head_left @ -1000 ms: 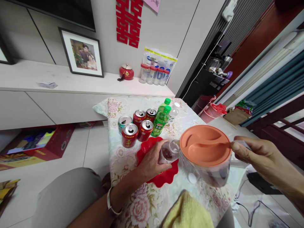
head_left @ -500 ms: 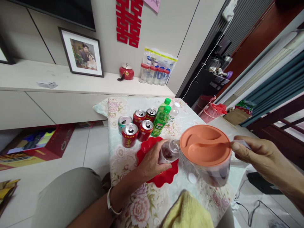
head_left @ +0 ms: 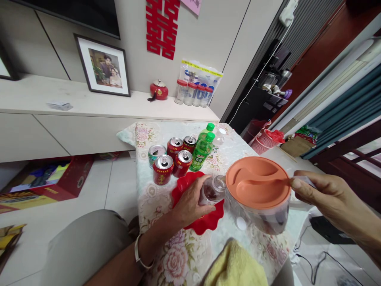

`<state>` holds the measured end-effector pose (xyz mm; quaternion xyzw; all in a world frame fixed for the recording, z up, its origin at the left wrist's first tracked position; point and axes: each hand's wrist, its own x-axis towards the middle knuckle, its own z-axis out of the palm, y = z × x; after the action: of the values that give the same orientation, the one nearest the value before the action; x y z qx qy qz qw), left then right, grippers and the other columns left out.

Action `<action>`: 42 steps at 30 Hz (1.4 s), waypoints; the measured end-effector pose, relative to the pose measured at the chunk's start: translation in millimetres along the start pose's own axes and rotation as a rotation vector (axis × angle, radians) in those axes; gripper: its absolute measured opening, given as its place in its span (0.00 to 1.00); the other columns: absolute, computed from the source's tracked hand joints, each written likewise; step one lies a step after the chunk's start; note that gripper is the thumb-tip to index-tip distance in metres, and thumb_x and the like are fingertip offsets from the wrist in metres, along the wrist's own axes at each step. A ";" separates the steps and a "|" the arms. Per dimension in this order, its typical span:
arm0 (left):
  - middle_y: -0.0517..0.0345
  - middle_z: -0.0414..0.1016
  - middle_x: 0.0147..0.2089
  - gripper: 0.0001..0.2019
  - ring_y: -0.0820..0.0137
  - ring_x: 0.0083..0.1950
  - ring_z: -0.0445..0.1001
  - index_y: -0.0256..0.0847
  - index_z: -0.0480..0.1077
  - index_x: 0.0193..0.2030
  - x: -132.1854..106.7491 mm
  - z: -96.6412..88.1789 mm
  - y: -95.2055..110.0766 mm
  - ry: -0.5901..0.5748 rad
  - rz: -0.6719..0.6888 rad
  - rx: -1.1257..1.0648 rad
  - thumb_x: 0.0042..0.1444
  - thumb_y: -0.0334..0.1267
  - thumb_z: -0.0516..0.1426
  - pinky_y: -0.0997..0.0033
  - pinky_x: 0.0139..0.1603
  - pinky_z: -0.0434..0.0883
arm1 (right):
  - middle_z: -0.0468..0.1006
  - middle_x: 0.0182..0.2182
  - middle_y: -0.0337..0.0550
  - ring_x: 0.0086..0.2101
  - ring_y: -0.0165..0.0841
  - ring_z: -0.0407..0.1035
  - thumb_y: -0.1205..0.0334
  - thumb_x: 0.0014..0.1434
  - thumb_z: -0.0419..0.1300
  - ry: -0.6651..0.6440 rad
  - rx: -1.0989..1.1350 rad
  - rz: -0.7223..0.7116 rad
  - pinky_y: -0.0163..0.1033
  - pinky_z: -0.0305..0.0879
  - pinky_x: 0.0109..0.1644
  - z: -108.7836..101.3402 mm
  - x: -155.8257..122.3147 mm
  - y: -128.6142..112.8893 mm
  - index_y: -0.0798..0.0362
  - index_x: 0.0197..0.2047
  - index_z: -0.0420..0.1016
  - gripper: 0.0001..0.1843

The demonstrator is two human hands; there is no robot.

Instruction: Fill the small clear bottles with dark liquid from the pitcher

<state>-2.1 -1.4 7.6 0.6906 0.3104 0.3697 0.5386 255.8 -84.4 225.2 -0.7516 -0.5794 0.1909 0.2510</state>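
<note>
My left hand (head_left: 190,202) is wrapped round a small clear bottle (head_left: 212,190) with dark red liquid in it, held over a red scalloped plate (head_left: 186,184). My right hand (head_left: 324,196) grips the handle of a clear pitcher (head_left: 262,216) with an orange lid (head_left: 257,182). The pitcher is tilted toward the bottle's open neck and holds dark liquid at its bottom. A white bottle cap (head_left: 240,223) lies on the cloth below the pitcher.
Several red cans (head_left: 163,169) and one teal can (head_left: 156,151) stand behind the plate, with two green bottles (head_left: 202,151) and a clear bottle (head_left: 219,136). A yellow towel (head_left: 235,266) lies at the table's (head_left: 154,198) near edge. A sideboard (head_left: 89,119) runs behind.
</note>
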 end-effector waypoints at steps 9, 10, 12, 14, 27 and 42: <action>0.47 0.75 0.71 0.44 0.51 0.71 0.75 0.49 0.62 0.72 -0.1 0.8 -1.0 -0.003 -0.015 -0.020 0.47 0.30 0.69 0.45 0.75 0.70 | 0.59 0.21 0.37 0.25 0.32 0.54 0.16 0.43 0.67 0.000 0.015 -0.001 0.37 0.52 0.28 -2.3 -1.0 5.1 0.51 0.18 0.70 0.42; 0.47 0.75 0.70 0.44 0.50 0.71 0.75 0.49 0.62 0.72 -0.1 0.6 -1.1 -0.004 -0.012 -0.023 0.47 0.30 0.70 0.44 0.75 0.71 | 0.60 0.22 0.37 0.25 0.32 0.54 0.16 0.44 0.67 -0.006 0.016 -0.003 0.37 0.53 0.28 -2.2 -1.3 5.5 0.51 0.18 0.70 0.42; 0.48 0.75 0.70 0.44 0.50 0.71 0.75 0.50 0.63 0.71 0.0 0.2 -1.3 -0.002 -0.012 -0.026 0.47 0.31 0.70 0.45 0.75 0.71 | 0.59 0.22 0.37 0.26 0.32 0.54 0.17 0.45 0.67 -0.008 0.021 -0.002 0.37 0.52 0.28 -2.0 -1.3 6.3 0.51 0.18 0.70 0.42; 0.50 0.75 0.71 0.43 0.50 0.71 0.75 0.51 0.63 0.71 -0.1 -0.1 -1.6 0.001 -0.013 -0.026 0.48 0.31 0.69 0.46 0.75 0.71 | 0.59 0.22 0.37 0.25 0.31 0.53 0.16 0.45 0.67 -0.005 0.021 0.003 0.37 0.51 0.28 -1.7 -0.8 6.1 0.51 0.18 0.69 0.42; 0.44 0.72 0.72 0.44 0.52 0.73 0.72 0.46 0.59 0.73 0.9 -0.6 -1.1 -0.028 -0.009 -0.015 0.49 0.30 0.68 0.44 0.76 0.67 | 0.54 0.19 0.40 0.23 0.35 0.46 0.19 0.47 0.67 0.030 0.084 -0.057 0.43 0.44 0.26 5.3 -2.8 8.9 0.46 0.15 0.66 0.38; 0.47 0.76 0.69 0.43 0.49 0.67 0.78 0.49 0.62 0.71 0.0 0.4 -2.9 -0.003 -0.063 -0.041 0.47 0.34 0.69 0.46 0.70 0.75 | 0.50 0.21 0.35 0.24 0.33 0.42 0.29 0.55 0.70 0.041 0.590 0.053 0.44 0.41 0.30 22.8 10.8 58.4 0.45 0.20 0.71 0.31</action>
<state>-1.8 -0.9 4.7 0.6699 0.3234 0.3578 0.5645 290.7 -82.1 172.0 -0.6646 -0.4738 0.3425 0.4654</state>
